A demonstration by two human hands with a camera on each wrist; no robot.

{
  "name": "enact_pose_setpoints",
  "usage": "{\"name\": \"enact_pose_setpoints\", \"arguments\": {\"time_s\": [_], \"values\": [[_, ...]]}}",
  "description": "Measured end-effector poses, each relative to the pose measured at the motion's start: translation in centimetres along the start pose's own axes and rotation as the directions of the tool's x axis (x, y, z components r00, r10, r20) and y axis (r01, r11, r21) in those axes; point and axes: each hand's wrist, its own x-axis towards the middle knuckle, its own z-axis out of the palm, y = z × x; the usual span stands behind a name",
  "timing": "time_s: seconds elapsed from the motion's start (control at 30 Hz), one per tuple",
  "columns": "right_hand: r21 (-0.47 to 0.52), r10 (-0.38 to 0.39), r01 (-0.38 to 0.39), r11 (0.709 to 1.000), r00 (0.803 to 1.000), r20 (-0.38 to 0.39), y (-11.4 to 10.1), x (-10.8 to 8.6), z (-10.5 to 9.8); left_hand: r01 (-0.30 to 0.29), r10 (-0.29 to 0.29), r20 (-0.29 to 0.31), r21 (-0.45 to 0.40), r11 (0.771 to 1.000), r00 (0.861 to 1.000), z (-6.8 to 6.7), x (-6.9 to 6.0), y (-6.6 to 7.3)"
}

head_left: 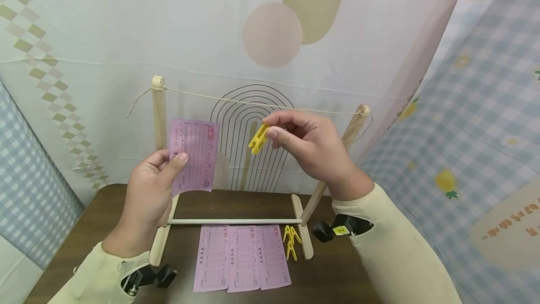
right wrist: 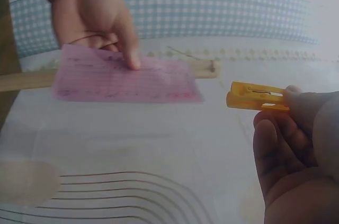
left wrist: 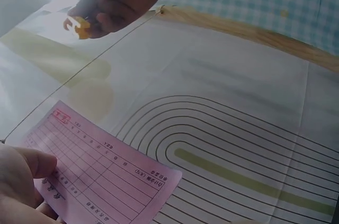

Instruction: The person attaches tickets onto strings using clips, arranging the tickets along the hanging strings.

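Observation:
My left hand [head_left: 149, 186] pinches a pink printed slip [head_left: 196, 154] by its left edge, thumb in front, beside the left post of a wooden frame. The left wrist view shows the same slip [left wrist: 106, 166] with its ruled lines. Between thumb and fingertips, my right hand [head_left: 314, 147] holds a yellow clothespin [head_left: 259, 139] just below the string [head_left: 236, 100]. In the right wrist view the clothespin [right wrist: 257, 96] points toward the slip [right wrist: 127, 78], with a gap between them. Both hands are raised above the table.
The string runs between the left post [head_left: 159, 111] and right post [head_left: 354, 128], joined low down by a crossbar [head_left: 236, 222]. Three more pink slips [head_left: 243, 257] lie side by side on the brown table [head_left: 337, 271]. Several yellow clothespins [head_left: 291, 243] lie to their right. Patterned cloth hangs behind.

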Motion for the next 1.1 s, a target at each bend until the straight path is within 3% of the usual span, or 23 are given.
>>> {"name": "enact_pose_setpoints", "arguments": {"time_s": [0.27, 0.57, 0.97, 1.1], "values": [[-0.007, 0.045, -0.045, 0.999, 0.999, -0.008, -1.7, 2.7, -0.3, -0.001, 0.000, -0.046, -0.004, 1.000, 0.999, 1.0, 0.5, 0.2], [-0.076, 0.079, -0.077, 0.994, 0.997, 0.022, -3.6, 6.3, -0.3, 0.019, -0.019, -0.014, -0.018, 1.000, 1.000, 1.5, 1.0, 0.3], [-0.165, 0.116, -0.103, 0.981, 0.990, 0.075, -5.1, 10.7, 1.3, 0.007, -0.006, -0.046, 0.009, 1.000, 0.999, 2.4, 1.7, 1.0], [-0.166, 0.167, -0.152, 0.974, 0.983, 0.077, -5.5, 11.8, 2.0, 0.019, -0.017, -0.049, 0.029, 0.999, 0.999, 2.5, 1.9, 1.1]]}}
